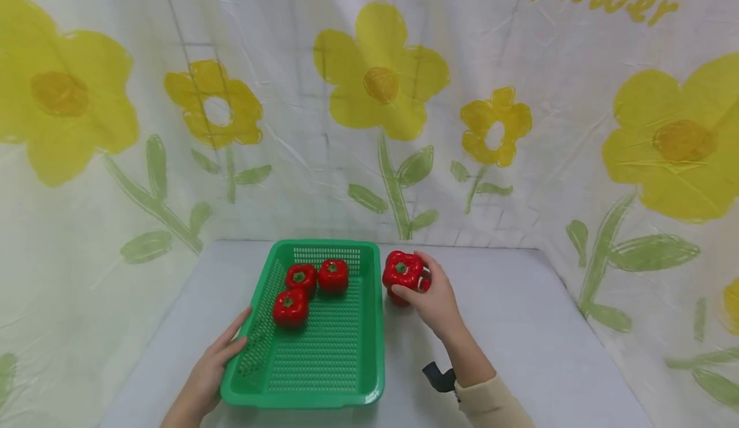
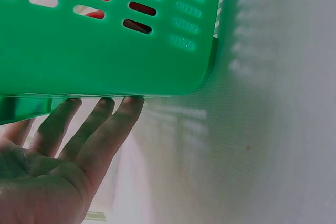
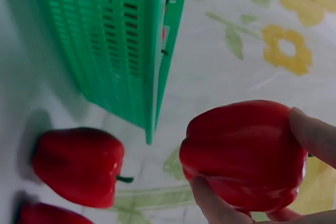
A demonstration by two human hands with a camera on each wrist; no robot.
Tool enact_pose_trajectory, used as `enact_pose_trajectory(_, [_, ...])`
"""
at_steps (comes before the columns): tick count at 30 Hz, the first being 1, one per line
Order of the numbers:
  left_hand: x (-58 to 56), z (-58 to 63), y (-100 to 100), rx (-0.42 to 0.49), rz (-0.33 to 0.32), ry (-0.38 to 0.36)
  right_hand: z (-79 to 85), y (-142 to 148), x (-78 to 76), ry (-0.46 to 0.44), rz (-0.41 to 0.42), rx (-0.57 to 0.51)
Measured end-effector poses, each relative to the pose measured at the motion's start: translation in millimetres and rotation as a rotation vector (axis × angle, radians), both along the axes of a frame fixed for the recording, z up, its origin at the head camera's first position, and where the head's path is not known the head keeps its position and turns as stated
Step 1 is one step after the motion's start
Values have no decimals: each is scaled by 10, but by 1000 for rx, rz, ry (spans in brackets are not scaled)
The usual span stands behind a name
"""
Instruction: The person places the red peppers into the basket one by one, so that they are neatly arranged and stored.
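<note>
Red bell pepper (image 1: 402, 269) raised stem-up beside green basket (image 1: 300, 400), three peppers (image 1: 290, 310) inside, apparently two lower peppers (image 3: 79, 167) outside

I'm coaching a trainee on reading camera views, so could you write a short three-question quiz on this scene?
1. How many peppers sit inside the green basket?
2. True or false: the left hand is holding a pepper.
3. What does the right hand hold: (a) the basket's rim, (b) a red pepper, (c) a cup?

Key: 1. Three. 2. False; it touches the basket's side. 3. b.
</note>
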State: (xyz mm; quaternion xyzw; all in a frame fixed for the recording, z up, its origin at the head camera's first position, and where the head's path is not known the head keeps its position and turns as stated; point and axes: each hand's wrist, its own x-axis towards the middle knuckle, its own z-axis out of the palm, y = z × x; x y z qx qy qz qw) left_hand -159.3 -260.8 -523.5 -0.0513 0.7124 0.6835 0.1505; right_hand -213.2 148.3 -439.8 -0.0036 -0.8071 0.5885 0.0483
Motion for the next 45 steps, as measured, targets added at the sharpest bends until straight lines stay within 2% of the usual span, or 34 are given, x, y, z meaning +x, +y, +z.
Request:
enact_pose_trajectory(4, [3,8,-4,5,-19,9,-12,-95,40,20,11,11])
enact_pose_trajectory(11, [30,-9,-10,111,-50,16,-50,-230,88,26,47,11])
enact_pose_trajectory(18, [14,-2,-27,73,-52,30,-26,-373,93,21,100,-12])
enact_pose_trajectory(28, [9,2,-28,77,-43,23,8,-553,-26,16,123,29])
enact_pose_trajectory(34, [30,6,1,92,-38,17,57,-683,-69,-39,119,40])
enact_pose_trajectory(39, [25,6,18,71,-27,16,71,-806,-141,-90,105,52])
enact_pose_trajectory(45, [19,17,-2,45,-28,24,48,-972,-215,-126,127,83])
